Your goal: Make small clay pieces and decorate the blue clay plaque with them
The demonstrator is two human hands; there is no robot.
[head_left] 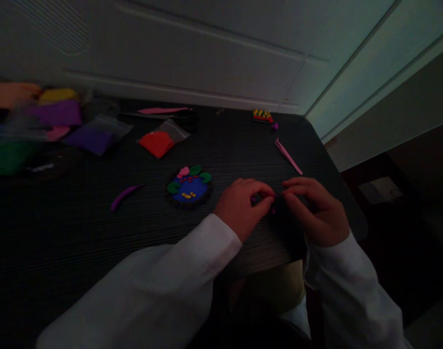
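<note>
Near the table's front right, my left hand (246,203) pinches a tiny piece of purple clay (276,195) between thumb and index finger. My right hand (318,209) meets it from the other side, its thumb and index fingertips closed at the same piece. Two small purple bits (274,211) show on the dark table just under the fingers. Left of my hands lies a round clay pond (190,189), blue with a dark bumpy rim, green lily pads, a pink flower and yellow and red bits. A curved purple clay strip (124,196) rests farther left.
Pink tweezers (289,156) lie beyond my right hand. Behind them sit a small flowered clay piece (262,116) and a purple lump (275,126). A red clay bag (158,143), scissors (185,117) and several coloured bags (56,114) stretch leftward. A white panel (207,53) borders the back.
</note>
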